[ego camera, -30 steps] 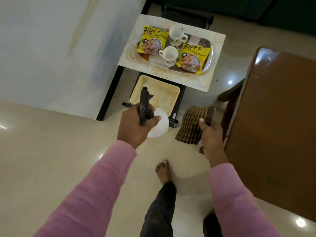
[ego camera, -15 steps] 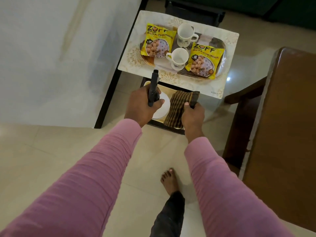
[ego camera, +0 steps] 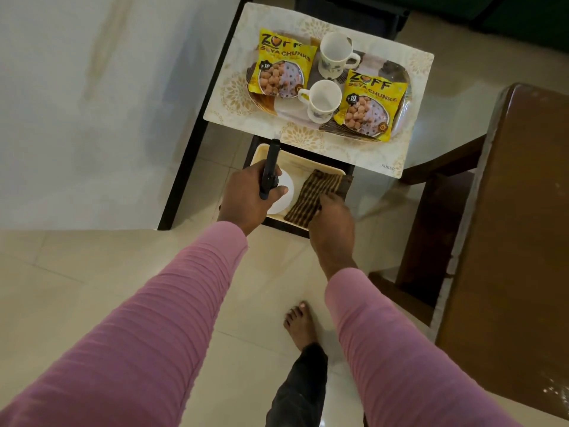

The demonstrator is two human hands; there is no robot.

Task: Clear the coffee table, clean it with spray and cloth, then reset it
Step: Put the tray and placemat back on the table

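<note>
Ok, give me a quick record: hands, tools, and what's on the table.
left hand: grips spray bottle
right hand: holds striped cloth
tools' position: over cream tray under the table top
table top: serving tray with two cups and two yellow packets
clearing: not yet done

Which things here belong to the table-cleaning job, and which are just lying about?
Job:
spray bottle, gripped by left hand
cloth, held by right hand
coffee table
serving tray
far cup, near cup
left packet, right packet

Lying about:
wooden table
cream tray, lower shelf
dark furniture behind
</note>
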